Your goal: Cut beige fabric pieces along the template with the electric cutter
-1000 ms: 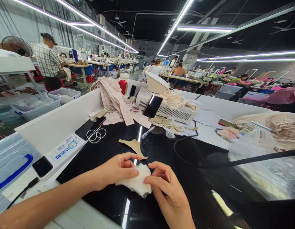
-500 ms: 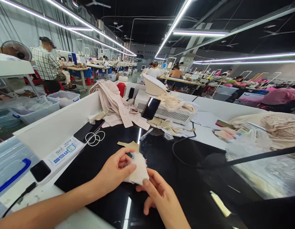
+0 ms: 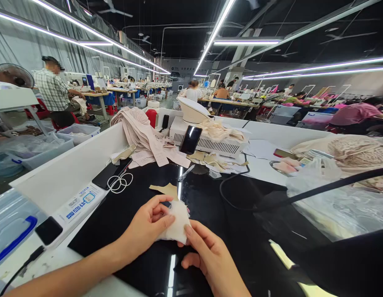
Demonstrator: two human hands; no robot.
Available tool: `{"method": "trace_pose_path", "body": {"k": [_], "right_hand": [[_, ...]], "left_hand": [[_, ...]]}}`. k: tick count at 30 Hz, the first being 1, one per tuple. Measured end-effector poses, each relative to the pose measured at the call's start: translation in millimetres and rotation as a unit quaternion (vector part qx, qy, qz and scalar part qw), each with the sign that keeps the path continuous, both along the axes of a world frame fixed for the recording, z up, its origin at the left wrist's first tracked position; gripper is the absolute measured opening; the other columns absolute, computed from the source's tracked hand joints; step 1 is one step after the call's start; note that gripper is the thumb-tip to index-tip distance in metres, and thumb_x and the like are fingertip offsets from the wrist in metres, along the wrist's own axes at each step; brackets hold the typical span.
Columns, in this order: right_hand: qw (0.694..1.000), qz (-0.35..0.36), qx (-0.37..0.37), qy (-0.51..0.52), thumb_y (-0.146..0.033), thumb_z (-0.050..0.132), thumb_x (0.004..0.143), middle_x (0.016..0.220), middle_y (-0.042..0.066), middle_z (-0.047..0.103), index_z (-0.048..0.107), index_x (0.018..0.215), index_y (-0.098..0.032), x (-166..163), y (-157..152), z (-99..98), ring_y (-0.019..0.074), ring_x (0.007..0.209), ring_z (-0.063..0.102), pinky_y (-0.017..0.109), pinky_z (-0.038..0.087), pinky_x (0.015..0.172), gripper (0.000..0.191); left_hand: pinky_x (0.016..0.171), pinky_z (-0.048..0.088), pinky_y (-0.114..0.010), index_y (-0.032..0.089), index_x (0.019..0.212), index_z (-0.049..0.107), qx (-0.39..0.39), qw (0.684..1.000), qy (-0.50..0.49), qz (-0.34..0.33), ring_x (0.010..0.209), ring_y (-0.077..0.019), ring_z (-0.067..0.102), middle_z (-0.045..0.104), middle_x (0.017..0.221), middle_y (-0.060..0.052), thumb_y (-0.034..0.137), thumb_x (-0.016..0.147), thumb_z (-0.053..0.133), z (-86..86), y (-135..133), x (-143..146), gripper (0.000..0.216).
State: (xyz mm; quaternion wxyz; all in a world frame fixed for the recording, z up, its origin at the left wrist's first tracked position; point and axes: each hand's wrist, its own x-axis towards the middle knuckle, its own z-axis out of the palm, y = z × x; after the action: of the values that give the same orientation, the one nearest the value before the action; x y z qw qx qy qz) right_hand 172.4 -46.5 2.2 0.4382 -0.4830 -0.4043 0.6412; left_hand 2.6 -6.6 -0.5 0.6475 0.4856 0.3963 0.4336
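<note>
My left hand [image 3: 148, 225] and my right hand [image 3: 206, 255] both pinch a small white fabric piece [image 3: 177, 220] just above the glossy black work surface [image 3: 228, 222]. The left thumb and fingers close on its left edge. The right fingers grip its lower right edge from below. Just beyond the hands a tan cut fabric piece [image 3: 166, 190] lies flat on the black surface.
A white machine [image 3: 206, 140] with a phone [image 3: 190, 139] leaning on it stands behind. Beige fabric pile [image 3: 138, 128], white scissors [image 3: 120, 181] and a black cable [image 3: 231, 198] lie around. Clear plastic bag [image 3: 334, 198] at right. Other workers sit at distant tables.
The right hand slid from the piece's right side to under its lower edge. The left hand closed more over the white fabric, which turned more upright. The view tilted slightly.
</note>
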Motion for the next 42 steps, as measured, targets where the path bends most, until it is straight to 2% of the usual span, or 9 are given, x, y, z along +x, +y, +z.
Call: {"method": "trace_pose_path", "body": {"k": [6, 11, 14, 21, 26, 31, 35, 40, 42], "right_hand": [[1.0, -0.003, -0.002, -0.008, -0.05, 0.078, 0.077, 0.079, 0.001, 0.066, 0.073, 0.092, -0.018, 1, 1, -3.0, 0.0112, 0.059, 0.058, 0.023, 0.052, 0.058, 0.036], [1.0, -0.012, -0.004, 0.019, -0.049, 0.08, 0.075, 0.075, 0.0, 0.065, 0.073, 0.088, -0.017, 0, 2, -3.1, 0.0101, 0.057, 0.057, 0.022, 0.051, 0.056, 0.035], [0.999, -0.031, -0.004, 0.025, -0.049, 0.082, 0.073, 0.07, -0.001, 0.063, 0.073, 0.086, -0.016, -2, 1, -3.1, 0.008, 0.054, 0.055, 0.019, 0.049, 0.054, 0.036], [0.997, -0.073, 0.029, 0.007, -0.051, 0.079, 0.075, 0.08, -0.001, 0.066, 0.057, 0.112, -0.026, -3, -1, 1.8, 0.0163, 0.069, 0.063, 0.026, 0.057, 0.052, 0.05], [0.994, -0.05, 0.075, -0.068, -0.062, 0.07, 0.078, 0.088, 0.003, 0.065, 0.061, 0.1, -0.024, 0, 0, -2.7, 0.0211, 0.079, 0.066, 0.028, 0.059, 0.051, 0.045], [0.991, -0.034, 0.074, -0.107, -0.059, 0.077, 0.073, 0.065, -0.004, 0.059, 0.062, 0.09, -0.021, 1, 4, -16.7, 0.0155, 0.058, 0.063, 0.025, 0.055, 0.05, 0.044], [0.995, -0.016, 0.045, -0.086, -0.057, 0.077, 0.074, 0.069, -0.002, 0.062, 0.065, 0.081, -0.019, 1, 3, -9.3, 0.0109, 0.052, 0.059, 0.024, 0.055, 0.054, 0.041], [0.993, -0.098, 0.052, -0.048, -0.051, 0.081, 0.071, 0.095, 0.002, 0.065, 0.066, 0.075, -0.02, -1, 0, 6.0, 0.01, 0.065, 0.053, 0.018, 0.049, 0.05, 0.035], [0.991, -0.11, 0.057, -0.05, -0.05, 0.08, 0.071, 0.092, 0.001, 0.063, 0.065, 0.073, -0.019, 0, 1, 5.2, 0.007, 0.059, 0.046, 0.017, 0.04, 0.045, 0.035]], "left_hand": [[0.069, 0.048, -0.027, 0.019, 0.119, 0.058, -0.004, 1.0, -0.008, 0.002, 0.078, -0.0176, 0.065, 0.06, 0.084, 0.001, 0.043, 0.074, 0.08, 1.3, -2, 0, 0.056], [0.069, 0.047, -0.026, 0.018, 0.124, 0.056, -0.039, 0.999, -0.033, -0.017, 0.075, -0.0167, 0.064, 0.063, 0.083, 0.0, 0.046, 0.072, 0.082, -2.2, 0, -1, 0.065], [0.068, 0.046, -0.025, 0.018, 0.125, 0.055, -0.025, 0.999, -0.02, -0.025, 0.075, -0.0153, 0.063, 0.063, 0.085, 0.0, 0.044, 0.073, 0.082, -3.8, 1, -2, 0.064], [0.071, 0.048, -0.025, 0.02, 0.117, 0.06, 0.024, 0.999, 0.026, -0.004, 0.081, -0.0164, 0.065, 0.06, 0.086, 0.001, 0.034, 0.08, 0.073, -2.0, -1, -3, 0.042], [0.069, 0.048, -0.023, 0.02, 0.113, 0.063, 0.046, 0.998, 0.044, 0.025, 0.078, -0.0146, 0.063, 0.056, 0.082, 0.002, 0.029, 0.079, 0.071, -1.2, -3, -1, 0.036], [0.064, 0.047, -0.02, 0.021, 0.114, 0.064, 0.05, 0.997, 0.058, 0.027, 0.077, -0.0135, 0.062, 0.055, 0.081, 0.003, 0.024, 0.08, 0.068, -0.5, -5, 0, 0.034], [0.067, 0.049, -0.021, 0.02, 0.113, 0.064, 0.051, 0.997, 0.052, 0.028, 0.079, -0.0148, 0.063, 0.059, 0.083, 0.002, 0.024, 0.081, 0.067, 0.0, -6, 0, 0.033], [0.07, 0.05, -0.023, 0.019, 0.111, 0.063, 0.053, 0.997, 0.039, 0.039, 0.081, -0.0157, 0.063, 0.058, 0.084, 0.001, 0.027, 0.081, 0.068, -0.9, -5, -1, 0.032], [0.069, 0.05, -0.022, 0.019, 0.111, 0.064, 0.057, 0.997, 0.041, 0.043, 0.079, -0.0147, 0.062, 0.055, 0.082, 0.002, 0.028, 0.081, 0.068, -2.2, -4, -1, 0.032]]}}
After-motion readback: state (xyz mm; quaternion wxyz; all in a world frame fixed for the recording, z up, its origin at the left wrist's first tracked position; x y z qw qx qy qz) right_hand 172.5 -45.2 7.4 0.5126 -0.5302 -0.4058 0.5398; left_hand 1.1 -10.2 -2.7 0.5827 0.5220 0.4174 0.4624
